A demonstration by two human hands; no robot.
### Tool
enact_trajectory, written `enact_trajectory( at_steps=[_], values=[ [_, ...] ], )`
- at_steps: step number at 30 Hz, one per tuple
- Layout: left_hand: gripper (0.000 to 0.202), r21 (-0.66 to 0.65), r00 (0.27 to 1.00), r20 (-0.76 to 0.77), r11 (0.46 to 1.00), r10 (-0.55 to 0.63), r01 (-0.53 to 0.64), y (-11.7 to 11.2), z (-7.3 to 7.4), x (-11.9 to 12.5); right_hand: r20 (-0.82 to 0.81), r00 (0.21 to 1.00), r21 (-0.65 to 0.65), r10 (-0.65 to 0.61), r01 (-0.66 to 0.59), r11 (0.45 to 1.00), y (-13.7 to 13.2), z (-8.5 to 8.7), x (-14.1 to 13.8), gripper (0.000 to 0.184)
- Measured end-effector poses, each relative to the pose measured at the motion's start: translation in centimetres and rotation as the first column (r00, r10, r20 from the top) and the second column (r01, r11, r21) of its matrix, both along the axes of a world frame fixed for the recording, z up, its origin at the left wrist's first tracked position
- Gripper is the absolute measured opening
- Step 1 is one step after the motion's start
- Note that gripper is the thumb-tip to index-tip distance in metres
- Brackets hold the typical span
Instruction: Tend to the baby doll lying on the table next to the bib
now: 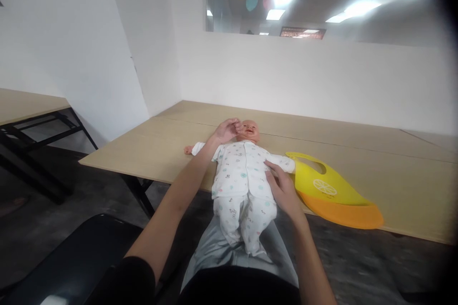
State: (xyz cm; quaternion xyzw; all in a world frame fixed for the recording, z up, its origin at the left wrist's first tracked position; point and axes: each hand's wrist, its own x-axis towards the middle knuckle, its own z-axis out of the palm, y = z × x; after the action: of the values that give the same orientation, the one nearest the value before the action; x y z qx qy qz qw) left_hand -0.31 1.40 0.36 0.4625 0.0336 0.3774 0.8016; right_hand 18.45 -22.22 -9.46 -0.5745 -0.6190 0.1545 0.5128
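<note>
Two hands are at work on one doll (243,176). The doll lies face up on the near edge of the desk (358,152), head away from the person, legs hanging past the edge onto the person's lap. It wears a white printed suit.

The left hand (226,131) is at the doll's head, fingers curled against the cheek; whether they pinch anything cannot be told. The right hand (282,188) lies flat and spread on the side of the doll's body, near the waist, fingers apart, gripping nothing.

A yellow bib (329,190) with an orange lower pocket lies flat on the desk just beside the doll, on the right-hand side, touching or nearly touching the doll's sleeve. A lemon-slice print shows on the bib.

Left of the doll, well apart, stands a second desk (25,105) on a black frame. Below the doll, at the person's left, a dark chair seat (82,257) is in view.
</note>
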Motion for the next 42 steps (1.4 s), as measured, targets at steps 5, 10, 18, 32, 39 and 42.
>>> enact_trajectory(
  at_steps=[5,10,18,32,39,42],
  values=[
    [0.033,0.025,0.999,0.013,0.999,-0.031,0.031,0.3,-0.1,0.0,0.002,1.0,-0.005,-0.006,0.006,1.0,0.0,0.0,0.1,0.052],
    [0.034,0.02,1.0,0.013,1.0,-0.021,0.021,0.5,-0.3,0.0,0.023,1.0,-0.004,-0.018,0.018,1.0,0.0,0.0,0.1,0.051],
    [0.036,0.002,1.0,-0.004,1.0,0.018,-0.018,0.6,-0.2,-0.1,0.026,0.999,0.016,-0.021,0.02,1.0,0.0,0.1,-0.1,0.049],
    [0.023,0.077,0.999,0.017,0.996,0.042,-0.044,0.5,0.1,-0.1,0.313,0.915,0.187,-0.253,0.201,0.961,-2.7,3.6,4.2,0.037],
    [0.02,0.03,0.995,0.014,0.995,0.094,-0.095,-0.7,0.4,0.0,0.669,0.643,-0.121,-0.372,0.588,0.8,0.1,3.7,18.1,0.057],
    [0.016,0.047,0.994,0.02,0.993,0.104,-0.104,-0.8,0.5,0.0,0.71,0.63,-0.318,-0.316,0.687,0.653,1.6,4.3,21.3,0.067]
  ],
)
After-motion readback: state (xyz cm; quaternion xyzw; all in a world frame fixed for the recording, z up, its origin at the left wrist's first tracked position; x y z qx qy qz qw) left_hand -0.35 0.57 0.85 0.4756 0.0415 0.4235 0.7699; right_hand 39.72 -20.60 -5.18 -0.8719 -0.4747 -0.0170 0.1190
